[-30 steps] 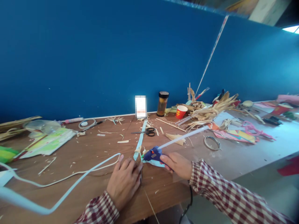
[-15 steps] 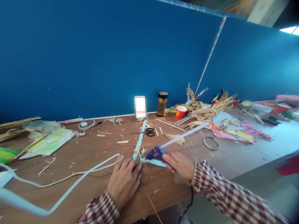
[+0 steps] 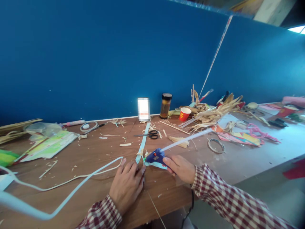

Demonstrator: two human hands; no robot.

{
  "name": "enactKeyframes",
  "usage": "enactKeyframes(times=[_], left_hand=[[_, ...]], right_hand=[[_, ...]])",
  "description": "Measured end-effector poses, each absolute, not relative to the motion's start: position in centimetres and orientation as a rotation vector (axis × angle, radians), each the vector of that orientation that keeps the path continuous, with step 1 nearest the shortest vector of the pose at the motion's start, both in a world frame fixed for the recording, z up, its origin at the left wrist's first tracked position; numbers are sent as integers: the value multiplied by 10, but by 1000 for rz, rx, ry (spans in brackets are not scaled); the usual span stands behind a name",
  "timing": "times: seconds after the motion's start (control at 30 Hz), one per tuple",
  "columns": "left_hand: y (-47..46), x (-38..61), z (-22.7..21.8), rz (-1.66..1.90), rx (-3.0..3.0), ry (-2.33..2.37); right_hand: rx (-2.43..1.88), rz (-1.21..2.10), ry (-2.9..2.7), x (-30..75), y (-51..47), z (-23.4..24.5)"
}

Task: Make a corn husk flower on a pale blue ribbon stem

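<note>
Brown worktop (image 3: 78, 202), scraps (image 3: 125, 144) everywhere. Person's left hand (image 3: 127, 184) rests on it, fingers bent and close together; can't tell from here if they're pinching anything. Right hand (image 3: 179, 168) has its fingers closed round a blue glue gun (image 3: 155, 156), tip right by a small green-and-tan piece (image 3: 144, 159) just past the left fingertips. Further back, scissors (image 3: 153, 135) lie across a pale blue strip (image 3: 142, 148), then a red cup (image 3: 184, 115) and dark-lidded jar (image 3: 165, 108) near the blue wall (image 3: 107, 57).

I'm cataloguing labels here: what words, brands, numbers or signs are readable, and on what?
No text is readable.
Blue glue gun: pale label, too small.
Red cup: yellow marking, too blurred.
White upright rectangle: pixelated.
Wall strip: reddish marks, too small.
</note>
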State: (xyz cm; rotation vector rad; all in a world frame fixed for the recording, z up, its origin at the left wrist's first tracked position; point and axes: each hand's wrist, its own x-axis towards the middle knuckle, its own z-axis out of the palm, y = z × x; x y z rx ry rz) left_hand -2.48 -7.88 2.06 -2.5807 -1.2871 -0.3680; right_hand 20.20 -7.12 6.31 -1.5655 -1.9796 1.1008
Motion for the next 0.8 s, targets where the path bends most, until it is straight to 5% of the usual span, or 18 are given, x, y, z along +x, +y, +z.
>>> enactKeyframes(times=[0.8], left_hand=[[-79,-25,22,-327,-2586,-1303]], right_hand=[[-1586,1133,-1969,206,-77,72]])
